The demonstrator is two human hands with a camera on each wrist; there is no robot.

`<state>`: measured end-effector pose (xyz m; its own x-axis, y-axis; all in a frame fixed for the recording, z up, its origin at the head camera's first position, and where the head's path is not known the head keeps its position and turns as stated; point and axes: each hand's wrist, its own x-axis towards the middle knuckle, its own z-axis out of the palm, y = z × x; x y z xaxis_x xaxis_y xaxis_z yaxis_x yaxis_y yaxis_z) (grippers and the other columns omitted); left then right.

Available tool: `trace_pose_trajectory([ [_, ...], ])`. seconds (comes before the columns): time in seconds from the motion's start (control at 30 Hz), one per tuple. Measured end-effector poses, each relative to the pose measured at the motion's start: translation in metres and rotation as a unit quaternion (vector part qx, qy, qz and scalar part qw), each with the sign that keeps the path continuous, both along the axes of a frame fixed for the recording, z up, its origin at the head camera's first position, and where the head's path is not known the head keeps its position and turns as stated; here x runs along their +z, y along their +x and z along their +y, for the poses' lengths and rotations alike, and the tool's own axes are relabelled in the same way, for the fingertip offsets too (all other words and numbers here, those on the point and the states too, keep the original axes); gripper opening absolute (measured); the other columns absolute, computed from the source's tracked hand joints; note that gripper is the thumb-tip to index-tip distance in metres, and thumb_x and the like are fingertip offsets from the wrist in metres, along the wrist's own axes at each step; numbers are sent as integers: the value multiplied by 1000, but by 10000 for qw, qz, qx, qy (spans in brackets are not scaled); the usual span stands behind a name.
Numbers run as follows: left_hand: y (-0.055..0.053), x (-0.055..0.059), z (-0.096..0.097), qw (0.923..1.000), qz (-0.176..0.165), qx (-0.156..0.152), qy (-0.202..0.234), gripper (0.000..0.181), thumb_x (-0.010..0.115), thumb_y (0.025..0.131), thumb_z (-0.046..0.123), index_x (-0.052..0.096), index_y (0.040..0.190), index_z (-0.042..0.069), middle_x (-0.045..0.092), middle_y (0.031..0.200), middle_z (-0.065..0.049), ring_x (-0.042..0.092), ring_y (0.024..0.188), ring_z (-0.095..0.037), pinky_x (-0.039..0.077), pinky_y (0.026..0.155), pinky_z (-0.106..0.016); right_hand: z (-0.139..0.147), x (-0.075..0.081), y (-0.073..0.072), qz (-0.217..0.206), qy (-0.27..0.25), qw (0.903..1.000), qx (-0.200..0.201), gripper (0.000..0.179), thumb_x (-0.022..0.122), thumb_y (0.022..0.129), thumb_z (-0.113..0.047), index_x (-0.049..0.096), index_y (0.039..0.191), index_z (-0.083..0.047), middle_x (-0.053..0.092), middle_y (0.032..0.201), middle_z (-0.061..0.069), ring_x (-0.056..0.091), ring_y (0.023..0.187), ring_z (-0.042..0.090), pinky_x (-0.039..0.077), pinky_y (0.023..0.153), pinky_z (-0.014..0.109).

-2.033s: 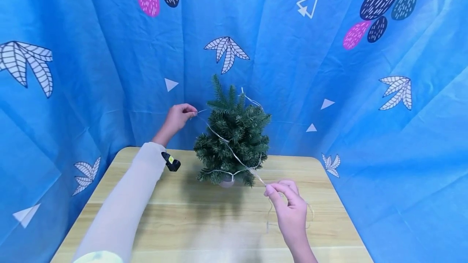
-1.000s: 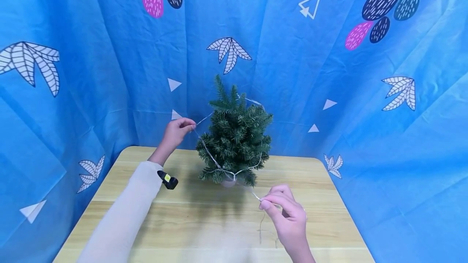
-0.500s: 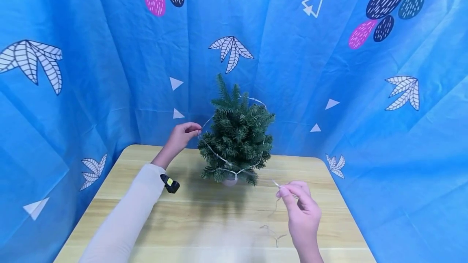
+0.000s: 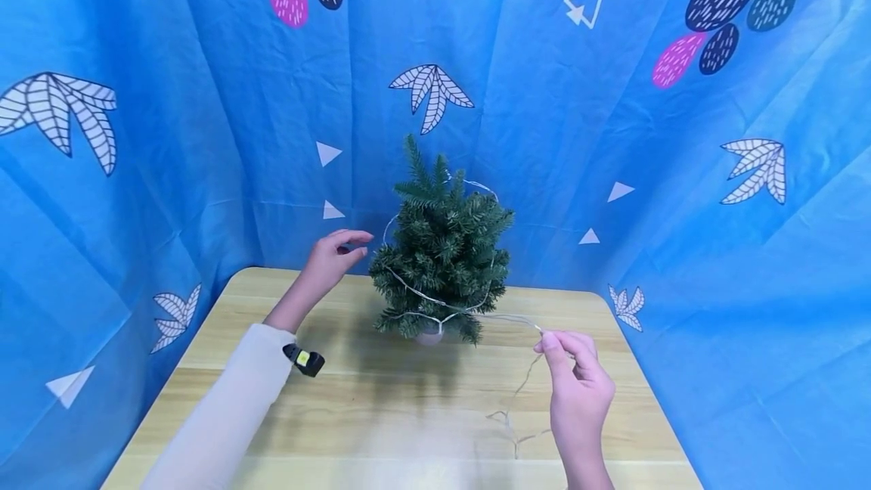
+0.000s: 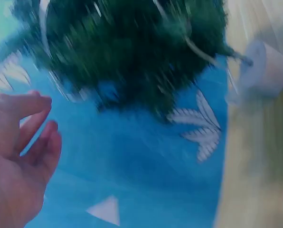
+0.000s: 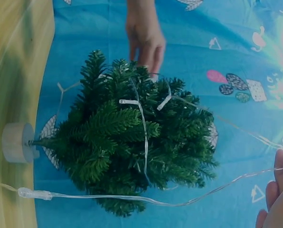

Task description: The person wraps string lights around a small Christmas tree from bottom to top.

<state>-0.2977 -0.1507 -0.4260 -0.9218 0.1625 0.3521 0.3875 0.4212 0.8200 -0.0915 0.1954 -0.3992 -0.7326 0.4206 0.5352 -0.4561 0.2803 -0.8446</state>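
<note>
The left hand [image 4: 330, 258] hangs relaxed and unclenched, just beside the tree [image 4: 442, 248], which stands on the worktop [image 4: 327, 414]. The wire [image 4: 506, 316] loops across its front and runs to the right hand [image 4: 581, 388], which pinches it.

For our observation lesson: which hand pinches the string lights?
The right hand pinches the string lights; the left hand, beside the artificial fir tree, holds nothing.

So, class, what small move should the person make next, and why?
Probably carry the light string round the right side of the tree with the right hand: it pinches the string, which crosses the tree's front, while the left hand holds nothing.
</note>
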Motion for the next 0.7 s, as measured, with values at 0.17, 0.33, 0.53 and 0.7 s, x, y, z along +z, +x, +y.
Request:
trace_pose_trajectory([
  [0.17,53,30,33,9958,913,-19,-40,24,72,95,22,73,118,16,70,116,1,60,93,-15,52,72,-27,1,1,-1,-113,160,9998,-37,13,67,96,-5,75,88,1,63,91,0,59,96,10,43,87,20],
  [0.33,93,56,84,9857,1527,-694,-146,22,74,93,24,75,113,17,72,109,7,60,92,-8,53,80,-30,1,2,-6,-365,262,9989,-95,12,69,96,-12,76,89,-6,64,94,-4,59,97,10,43,85,21],
  [0.53,112,73,132,9736,1702,-1400,-596,20,72,95,28,74,115,26,71,104,14,54,81,-1,50,73,-23,-1,2,-11,-623,383,9973,-108,9,72,95,-17,78,92,-11,65,94,-3,58,101,10,42,88,23],
  [0.7,111,82,158,9578,1890,-1701,-1339,22,70,96,27,74,117,23,70,96,14,57,82,-3,49,73,-21,-3,3,-12,-656,435,9969,-31,9,72,95,-19,79,94,-13,65,95,2,55,104,12,42,87,23],
])
